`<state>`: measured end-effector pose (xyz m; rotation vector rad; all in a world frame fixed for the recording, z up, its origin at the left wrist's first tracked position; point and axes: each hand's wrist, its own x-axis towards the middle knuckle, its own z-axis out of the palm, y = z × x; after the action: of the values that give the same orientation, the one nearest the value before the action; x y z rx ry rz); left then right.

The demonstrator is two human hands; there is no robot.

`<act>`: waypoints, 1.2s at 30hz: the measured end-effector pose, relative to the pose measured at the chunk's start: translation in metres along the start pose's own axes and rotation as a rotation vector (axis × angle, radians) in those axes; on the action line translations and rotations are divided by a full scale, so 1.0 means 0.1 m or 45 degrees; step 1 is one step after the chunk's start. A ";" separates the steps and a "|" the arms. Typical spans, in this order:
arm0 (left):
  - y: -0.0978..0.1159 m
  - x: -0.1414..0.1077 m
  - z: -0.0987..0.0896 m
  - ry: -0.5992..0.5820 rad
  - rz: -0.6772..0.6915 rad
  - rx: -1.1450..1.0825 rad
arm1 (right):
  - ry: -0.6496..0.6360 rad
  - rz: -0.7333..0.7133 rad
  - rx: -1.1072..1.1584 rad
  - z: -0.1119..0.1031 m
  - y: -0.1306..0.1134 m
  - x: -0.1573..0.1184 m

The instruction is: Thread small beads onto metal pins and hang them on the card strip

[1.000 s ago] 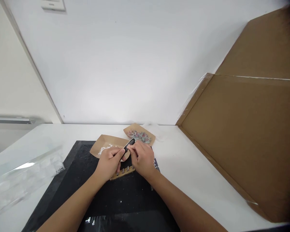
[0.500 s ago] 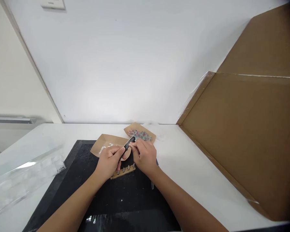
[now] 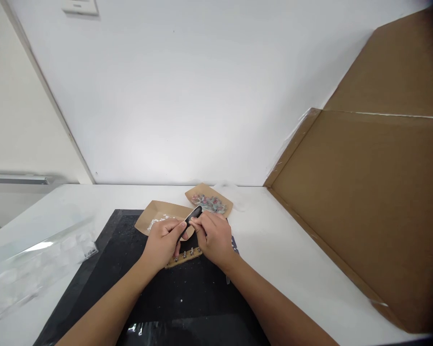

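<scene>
Over a black mat (image 3: 130, 288), my left hand (image 3: 163, 241) grips a slim black tool (image 3: 192, 215) whose tip sticks up between my two hands. My right hand (image 3: 213, 238) pinches at the same tool near its upper end; what lies under its fingers is hidden. Just below both hands a small brown strip with a row of metal studs (image 3: 183, 255) lies on the mat.
Two brown paper trays sit behind my hands: one with whitish bits (image 3: 159, 218), one with coloured small parts (image 3: 209, 202). A clear plastic bag (image 3: 32, 262) lies at the left of the white table (image 3: 292, 259). A large cardboard sheet (image 3: 375, 192) leans at the right.
Both hands stay together on the black tool, with only slight shifts of the fingers; the right hand has edged a little toward me.
</scene>
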<state>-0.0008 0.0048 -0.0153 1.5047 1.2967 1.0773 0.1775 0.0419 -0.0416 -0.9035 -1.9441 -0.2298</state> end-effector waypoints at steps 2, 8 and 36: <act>0.00 0.00 0.00 -0.005 0.009 0.002 | 0.018 -0.002 -0.003 0.00 0.01 0.00; -0.01 -0.01 -0.01 0.002 0.013 0.025 | 0.032 0.009 0.006 0.01 0.04 -0.01; -0.02 0.00 0.00 0.010 0.042 0.070 | 0.065 0.048 -0.017 0.02 0.03 0.00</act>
<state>-0.0008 0.0049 -0.0171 1.5693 1.3210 1.0775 0.1779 0.0450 -0.0429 -0.9336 -1.8787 -0.2413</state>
